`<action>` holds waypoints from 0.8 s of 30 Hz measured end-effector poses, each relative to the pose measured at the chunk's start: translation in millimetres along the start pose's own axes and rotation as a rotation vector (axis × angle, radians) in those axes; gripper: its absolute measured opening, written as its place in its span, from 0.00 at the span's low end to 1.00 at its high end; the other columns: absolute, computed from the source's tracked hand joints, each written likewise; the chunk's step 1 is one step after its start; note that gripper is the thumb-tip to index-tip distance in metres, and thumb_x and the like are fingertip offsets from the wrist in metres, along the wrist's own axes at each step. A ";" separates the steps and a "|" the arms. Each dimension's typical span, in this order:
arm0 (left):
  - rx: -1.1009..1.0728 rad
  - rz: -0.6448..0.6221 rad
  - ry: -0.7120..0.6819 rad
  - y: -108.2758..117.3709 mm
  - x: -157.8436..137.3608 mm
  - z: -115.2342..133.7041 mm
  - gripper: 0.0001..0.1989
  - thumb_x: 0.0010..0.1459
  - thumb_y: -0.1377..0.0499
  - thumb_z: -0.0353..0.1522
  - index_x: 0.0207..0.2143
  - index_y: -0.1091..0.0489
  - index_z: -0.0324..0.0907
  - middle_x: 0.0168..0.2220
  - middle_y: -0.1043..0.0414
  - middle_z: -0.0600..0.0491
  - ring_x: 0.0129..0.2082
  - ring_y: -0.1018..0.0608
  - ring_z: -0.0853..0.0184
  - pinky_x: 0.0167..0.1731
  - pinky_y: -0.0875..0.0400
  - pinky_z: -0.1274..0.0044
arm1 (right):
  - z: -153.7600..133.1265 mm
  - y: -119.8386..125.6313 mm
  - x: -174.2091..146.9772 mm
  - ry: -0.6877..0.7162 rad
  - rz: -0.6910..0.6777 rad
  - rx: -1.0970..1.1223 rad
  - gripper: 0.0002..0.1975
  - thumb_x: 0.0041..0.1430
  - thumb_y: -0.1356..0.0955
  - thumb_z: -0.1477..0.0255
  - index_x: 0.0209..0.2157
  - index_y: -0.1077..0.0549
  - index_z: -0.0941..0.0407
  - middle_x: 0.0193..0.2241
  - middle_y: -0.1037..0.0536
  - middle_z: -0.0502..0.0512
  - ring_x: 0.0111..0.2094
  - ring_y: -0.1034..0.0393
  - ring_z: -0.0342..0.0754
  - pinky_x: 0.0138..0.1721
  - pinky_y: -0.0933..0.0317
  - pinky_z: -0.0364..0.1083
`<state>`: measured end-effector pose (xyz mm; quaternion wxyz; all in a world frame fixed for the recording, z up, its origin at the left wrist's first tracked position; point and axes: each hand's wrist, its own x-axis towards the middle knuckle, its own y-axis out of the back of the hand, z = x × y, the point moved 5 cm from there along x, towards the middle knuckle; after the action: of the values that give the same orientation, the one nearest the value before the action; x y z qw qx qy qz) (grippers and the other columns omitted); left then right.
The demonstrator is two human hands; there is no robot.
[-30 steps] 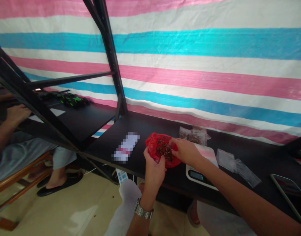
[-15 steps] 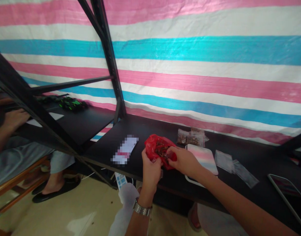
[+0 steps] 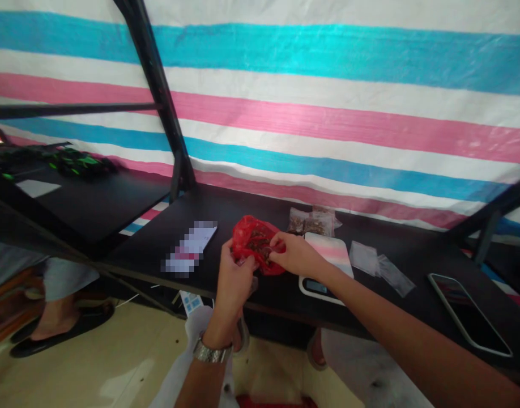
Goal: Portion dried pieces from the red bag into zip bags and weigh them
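At the far left of the frame a second black shelf (image 3: 85, 198) is seen, with a green-and-black object (image 3: 73, 162) and a white card (image 3: 33, 187) lying on it; below it, a foot in a dark sandal (image 3: 51, 334) belonging to another person is visible. Left of centre, a blurred paper label (image 3: 190, 249) lies flat on the black tabletop (image 3: 226, 209). Just right of it, the red plastic bag (image 3: 254, 243) is held just above the tabletop edge at the centre of the frame, its mouth spread to show dark brown pieces inside. The left hand (image 3: 232, 280), a metal watch (image 3: 211, 352) at its wrist, is closed on the bag's left rim; the right hand (image 3: 296, 255) is pinched on the right rim, fingertips at the contents. The bag is judged thin, soft, light and slippery, likely to sag and spill; it is best taken by the rim film on both sides. Further right, a small scale (image 3: 328, 263) with a pastel platform, filled clear packets (image 3: 311, 222), empty clear pouches (image 3: 381, 266) and a phone (image 3: 468, 320) are laid out.
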<state>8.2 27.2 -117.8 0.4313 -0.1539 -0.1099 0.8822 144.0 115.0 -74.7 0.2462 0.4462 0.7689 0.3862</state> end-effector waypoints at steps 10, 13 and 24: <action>0.080 0.088 -0.062 24.4 8.5 0.4 0.28 0.56 0.38 0.23 0.57 0.40 0.45 0.41 0.26 0.54 0.32 0.17 0.69 0.35 0.16 0.73 | -11.3 -9.1 10.0 -0.093 -0.010 -0.001 0.10 0.55 0.26 0.67 0.40 0.20 0.53 0.37 0.17 0.55 0.39 0.23 0.54 0.38 0.39 0.46; 0.130 0.125 -0.097 36.9 10.6 3.4 0.27 0.62 0.38 0.31 0.61 0.43 0.47 0.41 0.30 0.54 0.32 0.18 0.70 0.36 0.17 0.72 | -4.1 -7.7 8.1 -0.093 -0.018 0.089 0.06 0.55 0.26 0.70 0.37 0.20 0.54 0.33 0.17 0.54 0.36 0.24 0.51 0.36 0.39 0.45; 0.202 0.262 -0.510 52.6 -23.2 46.5 0.20 0.74 0.54 0.50 0.57 0.45 0.47 0.44 0.26 0.49 0.33 0.19 0.67 0.32 0.24 0.76 | -5.8 24.4 -2.8 -0.080 -0.012 0.479 0.12 0.62 0.29 0.63 0.41 0.21 0.57 0.33 0.15 0.54 0.31 0.23 0.47 0.30 0.37 0.43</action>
<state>-33.7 -25.8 -87.7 0.2852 0.1035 -0.1056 0.9470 153.2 117.8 -51.3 0.1662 0.5022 0.8307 0.1735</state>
